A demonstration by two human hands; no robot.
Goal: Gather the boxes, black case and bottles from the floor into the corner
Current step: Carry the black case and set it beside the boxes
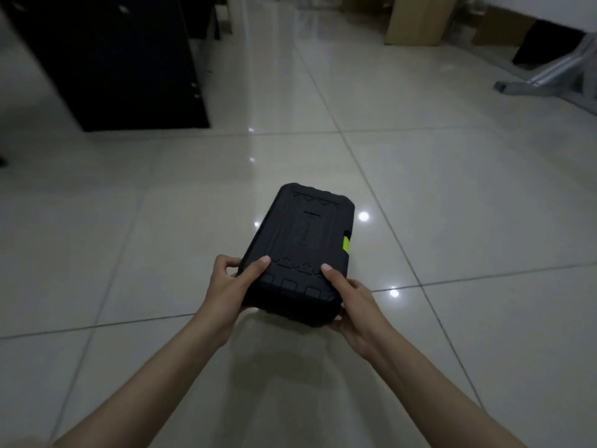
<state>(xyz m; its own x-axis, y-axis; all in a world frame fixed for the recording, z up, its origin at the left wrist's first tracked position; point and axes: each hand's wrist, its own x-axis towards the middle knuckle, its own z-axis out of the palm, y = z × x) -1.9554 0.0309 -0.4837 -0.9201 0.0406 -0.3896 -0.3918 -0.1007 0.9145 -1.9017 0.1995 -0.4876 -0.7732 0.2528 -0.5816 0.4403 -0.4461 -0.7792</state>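
A black case (pixel 302 240) of ribbed plastic with a lime-green latch on its right side is held flat above the tiled floor, in the middle of the view. My left hand (pixel 231 286) grips its near left corner, thumb on top and fingers underneath. My right hand (pixel 350 305) grips the near right corner the same way. Cardboard boxes (pixel 416 21) stand far back at the top right. No bottles are in view.
A tall black cabinet (pixel 106 59) stands on the floor at the upper left. A grey metal table leg (pixel 549 76) with a foot reaches in from the upper right. Glossy white floor tiles (pixel 161 189) spread all around, with light reflections.
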